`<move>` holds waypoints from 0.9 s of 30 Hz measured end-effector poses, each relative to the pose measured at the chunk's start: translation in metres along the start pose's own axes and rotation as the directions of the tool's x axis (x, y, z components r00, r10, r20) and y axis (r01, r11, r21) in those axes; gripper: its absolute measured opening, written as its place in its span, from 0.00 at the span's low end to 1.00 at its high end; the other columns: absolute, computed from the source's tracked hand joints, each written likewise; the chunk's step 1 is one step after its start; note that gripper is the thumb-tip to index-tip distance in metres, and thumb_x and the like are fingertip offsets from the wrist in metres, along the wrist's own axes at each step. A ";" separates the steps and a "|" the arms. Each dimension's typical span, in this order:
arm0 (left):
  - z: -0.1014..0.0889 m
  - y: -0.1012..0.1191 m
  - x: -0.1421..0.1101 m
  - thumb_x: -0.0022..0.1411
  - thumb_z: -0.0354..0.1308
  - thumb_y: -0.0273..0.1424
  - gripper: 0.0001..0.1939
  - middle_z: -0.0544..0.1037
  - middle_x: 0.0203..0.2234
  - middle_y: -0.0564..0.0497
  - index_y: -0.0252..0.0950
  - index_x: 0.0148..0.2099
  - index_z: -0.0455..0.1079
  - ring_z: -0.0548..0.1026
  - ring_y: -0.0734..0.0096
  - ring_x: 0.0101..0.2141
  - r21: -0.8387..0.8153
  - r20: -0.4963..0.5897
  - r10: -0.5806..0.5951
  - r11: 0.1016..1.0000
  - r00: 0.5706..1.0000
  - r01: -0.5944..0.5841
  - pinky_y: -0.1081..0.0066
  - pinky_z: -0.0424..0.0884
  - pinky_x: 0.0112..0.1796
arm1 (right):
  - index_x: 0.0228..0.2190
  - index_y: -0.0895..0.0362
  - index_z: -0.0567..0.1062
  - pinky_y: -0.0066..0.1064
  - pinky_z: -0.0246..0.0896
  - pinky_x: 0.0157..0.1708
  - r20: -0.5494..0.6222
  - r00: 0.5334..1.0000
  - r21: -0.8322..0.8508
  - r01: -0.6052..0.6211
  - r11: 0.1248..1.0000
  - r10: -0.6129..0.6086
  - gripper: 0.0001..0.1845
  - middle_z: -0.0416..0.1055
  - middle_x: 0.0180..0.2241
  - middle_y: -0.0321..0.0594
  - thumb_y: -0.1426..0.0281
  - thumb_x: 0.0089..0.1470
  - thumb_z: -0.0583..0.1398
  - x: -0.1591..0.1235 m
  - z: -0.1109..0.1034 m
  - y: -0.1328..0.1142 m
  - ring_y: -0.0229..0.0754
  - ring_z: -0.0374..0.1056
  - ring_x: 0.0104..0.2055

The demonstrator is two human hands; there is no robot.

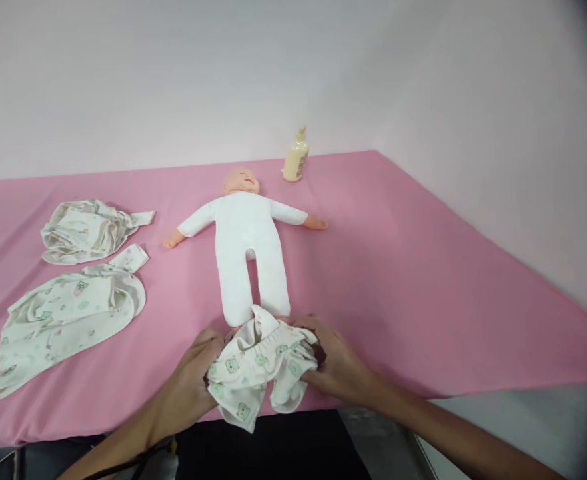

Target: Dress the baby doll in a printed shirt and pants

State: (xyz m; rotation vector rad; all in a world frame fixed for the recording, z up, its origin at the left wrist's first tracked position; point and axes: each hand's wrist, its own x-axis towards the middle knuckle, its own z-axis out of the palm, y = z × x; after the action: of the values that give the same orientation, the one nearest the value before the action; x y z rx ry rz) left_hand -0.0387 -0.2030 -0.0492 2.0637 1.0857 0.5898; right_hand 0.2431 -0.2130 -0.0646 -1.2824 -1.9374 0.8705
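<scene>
L hand + R hand clamped on opp. sides of printed garment, lower ctr; best keep waistband spread, level w/ doll's feet.

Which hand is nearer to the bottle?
The right hand, in front of the bottle and slightly right of it; the left hand is also in front, but farther off to the left.
</scene>
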 end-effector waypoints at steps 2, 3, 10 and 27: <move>-0.003 0.001 0.001 0.66 0.57 0.34 0.15 0.65 0.27 0.53 0.36 0.29 0.59 0.65 0.72 0.32 0.008 0.012 0.083 0.996 0.996 -0.084 0.74 0.65 0.32 | 0.43 0.54 0.67 0.34 0.65 0.34 -0.057 0.991 -0.045 0.120 0.992 -0.123 0.21 0.71 0.36 0.39 0.70 0.47 0.67 -0.001 0.002 0.002 0.44 0.67 0.37; -0.005 0.001 0.001 0.66 0.57 0.34 0.14 0.66 0.27 0.52 0.36 0.29 0.60 0.65 0.71 0.34 0.018 0.028 0.129 0.991 0.991 -0.130 0.73 0.66 0.34 | 0.39 0.54 0.66 0.34 0.64 0.33 -0.083 0.978 -0.071 0.185 0.980 -0.191 0.18 0.70 0.33 0.38 0.70 0.48 0.66 -0.001 0.004 0.003 0.43 0.66 0.35; -0.011 0.003 -0.005 0.63 0.58 0.27 0.03 0.72 0.39 0.46 0.38 0.41 0.70 0.69 0.64 0.44 0.215 0.159 0.373 0.891 0.914 -0.401 0.64 0.69 0.45 | 0.37 0.54 0.63 0.40 0.63 0.36 -0.086 0.843 -0.302 0.486 0.820 -0.531 0.10 0.68 0.32 0.40 0.75 0.56 0.60 -0.006 0.011 0.003 0.43 0.64 0.33; -0.011 0.004 -0.021 0.63 0.52 0.20 0.10 0.76 0.34 0.47 0.38 0.41 0.71 0.74 0.64 0.44 0.417 0.211 0.557 0.692 0.803 -0.589 0.56 0.70 0.54 | 0.37 0.56 0.72 0.44 0.70 0.48 0.064 0.787 -0.431 0.576 0.695 -0.613 0.11 0.74 0.36 0.44 0.82 0.56 0.56 -0.024 -0.001 -0.002 0.45 0.70 0.41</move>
State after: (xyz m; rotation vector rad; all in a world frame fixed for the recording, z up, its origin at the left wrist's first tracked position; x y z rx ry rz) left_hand -0.0554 -0.2176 -0.0404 2.8681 0.5369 0.5824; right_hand 0.2501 -0.2363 -0.0666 -0.7738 -2.3449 0.0461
